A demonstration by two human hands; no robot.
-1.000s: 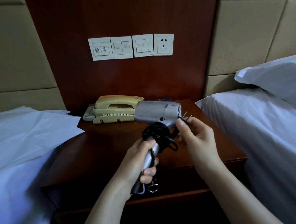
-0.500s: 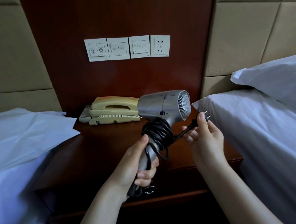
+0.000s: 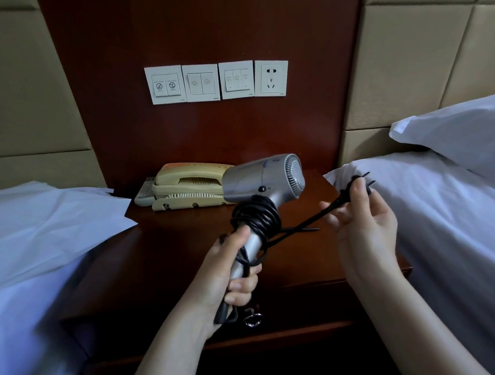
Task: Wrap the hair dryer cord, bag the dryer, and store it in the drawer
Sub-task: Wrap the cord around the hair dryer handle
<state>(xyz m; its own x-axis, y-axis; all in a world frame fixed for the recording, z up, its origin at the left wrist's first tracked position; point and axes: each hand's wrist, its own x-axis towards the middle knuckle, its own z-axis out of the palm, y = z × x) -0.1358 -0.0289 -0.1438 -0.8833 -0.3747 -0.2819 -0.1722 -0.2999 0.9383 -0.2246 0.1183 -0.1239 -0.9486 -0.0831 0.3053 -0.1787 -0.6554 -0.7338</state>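
A silver hair dryer (image 3: 264, 178) is held upright above the dark wooden nightstand (image 3: 163, 260), its rear grille facing right. My left hand (image 3: 231, 272) grips its handle low down. The black cord (image 3: 257, 218) is coiled several times around the top of the handle. A short free length runs right to the plug (image 3: 357, 184), which my right hand (image 3: 366, 223) pinches between thumb and fingers, prongs pointing up and right. The drawer front with a metal ring pull (image 3: 253, 320) sits under the tabletop, shut. No bag is in view.
A beige telephone (image 3: 187, 185) and a remote (image 3: 144, 191) stand at the back of the nightstand. Wall switches and a socket (image 3: 271, 78) are above. White-sheeted beds flank both sides, with a pillow (image 3: 459, 131) at right.
My right hand has pulled the plug away to the right, drawing the free end of the cord taut. The dryer has tilted so its grille faces right.
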